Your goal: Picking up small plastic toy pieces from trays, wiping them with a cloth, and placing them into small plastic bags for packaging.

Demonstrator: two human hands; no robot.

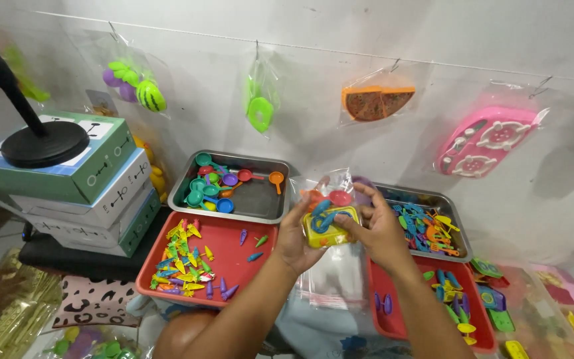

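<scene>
Head view, only view. Both forearms come up from the bottom edge and meet mid-frame, elbows low, wrists angled inward toward each other.

Left hand (pixel 295 240): palm turned toward the right, fingers curled, gripping the left side of a small yellow toy tray (pixel 329 227). Right hand (pixel 381 233): back of the hand to the camera, thumb and fingers pinched on the tray's right edge, fingers half closed. Both hands closed on the same item, neither spread wide.

Yellow toy tray sits between the two hands, held in the air, loaded with small blue pieces (pixel 323 216) and a red piece on top. A clear plastic bag (pixel 330 183) is around or just behind the tray; cannot tell whether the tray is fully inside it. More clear bags (pixel 333 279) lie below the hands.

Around: red tray (pixel 234 249) at left with scattered yellow, blue and green small toy parts; metal tray (pixel 260 203) behind it with toy spoons and pans; second metal tray (pixel 443 199) at right with blue and yellow toy utensils; second red tray (pixel 383 326) lower right. Stacked boxes (pixel 94 193) far left with a black stand base on top. Bagged toys hang on the wall.
</scene>
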